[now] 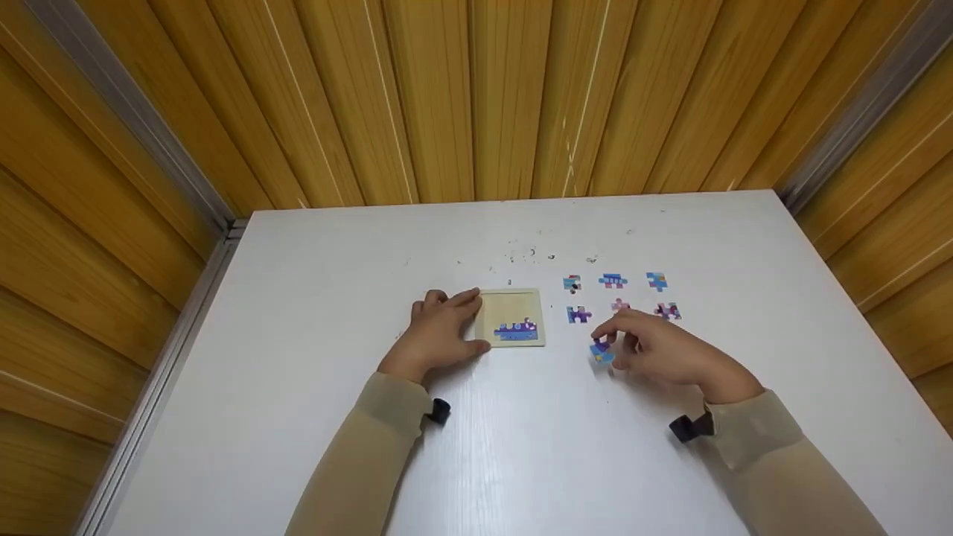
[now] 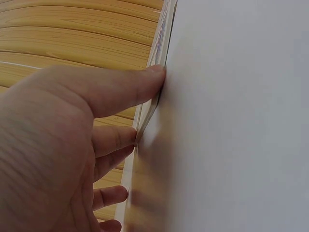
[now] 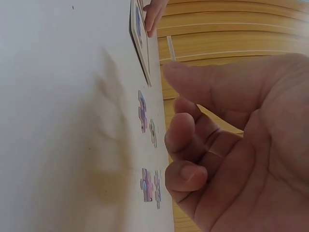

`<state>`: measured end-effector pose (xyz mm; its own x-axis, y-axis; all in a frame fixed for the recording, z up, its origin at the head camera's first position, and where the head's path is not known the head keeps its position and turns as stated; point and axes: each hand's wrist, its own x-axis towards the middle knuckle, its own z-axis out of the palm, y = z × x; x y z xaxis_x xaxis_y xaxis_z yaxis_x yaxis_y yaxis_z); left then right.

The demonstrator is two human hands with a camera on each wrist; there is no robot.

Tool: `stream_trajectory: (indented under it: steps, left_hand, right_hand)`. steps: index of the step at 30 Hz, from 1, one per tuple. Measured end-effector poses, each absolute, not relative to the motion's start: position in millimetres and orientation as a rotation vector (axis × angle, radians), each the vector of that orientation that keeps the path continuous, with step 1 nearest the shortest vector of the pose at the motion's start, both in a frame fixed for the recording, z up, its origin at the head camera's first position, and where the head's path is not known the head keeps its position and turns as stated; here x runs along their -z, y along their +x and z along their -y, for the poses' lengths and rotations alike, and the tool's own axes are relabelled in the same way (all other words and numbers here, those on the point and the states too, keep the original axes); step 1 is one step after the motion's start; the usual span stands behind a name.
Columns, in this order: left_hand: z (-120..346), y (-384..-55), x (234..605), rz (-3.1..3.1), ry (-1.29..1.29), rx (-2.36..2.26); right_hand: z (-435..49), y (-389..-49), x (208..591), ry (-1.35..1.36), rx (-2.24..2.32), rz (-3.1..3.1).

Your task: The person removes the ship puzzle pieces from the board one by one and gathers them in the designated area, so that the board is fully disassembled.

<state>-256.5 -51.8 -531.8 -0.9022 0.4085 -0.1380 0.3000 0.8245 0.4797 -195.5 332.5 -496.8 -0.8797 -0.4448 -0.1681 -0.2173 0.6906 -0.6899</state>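
A square wooden puzzle tray (image 1: 506, 298) lies on the table, with joined purple and blue jigsaw pieces (image 1: 517, 332) in its lower right part. My left hand (image 1: 439, 335) holds the tray by its left side, thumb at the near corner and a finger at the far one. In the left wrist view the thumb (image 2: 154, 72) presses the tray's edge. To the right of the tray my right hand (image 1: 663, 348) pinches a blue, purple and yellow jigsaw piece (image 1: 601, 353) above the table. The right wrist view shows this piece (image 3: 171, 47) edge-on beyond the thumb.
Several loose jigsaw pieces lie in two rows right of the tray, among them a blue one (image 1: 613, 281) and a purple one (image 1: 578, 315). A pink piece (image 1: 619, 304) is partly behind the right hand. Wood-panelled walls (image 1: 506, 97) enclose the white table (image 1: 335, 260).
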Motion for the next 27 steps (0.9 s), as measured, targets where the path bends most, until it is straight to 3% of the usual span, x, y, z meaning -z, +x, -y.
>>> stream_trajectory:
  steps: [27]
  left_hand:
    - [51.9, -257.7, 532.8, -2.782, 0.549, -0.643]
  right_hand:
    - [-307.3, -196.1, 520.8, -0.397, 0.933, -2.667]
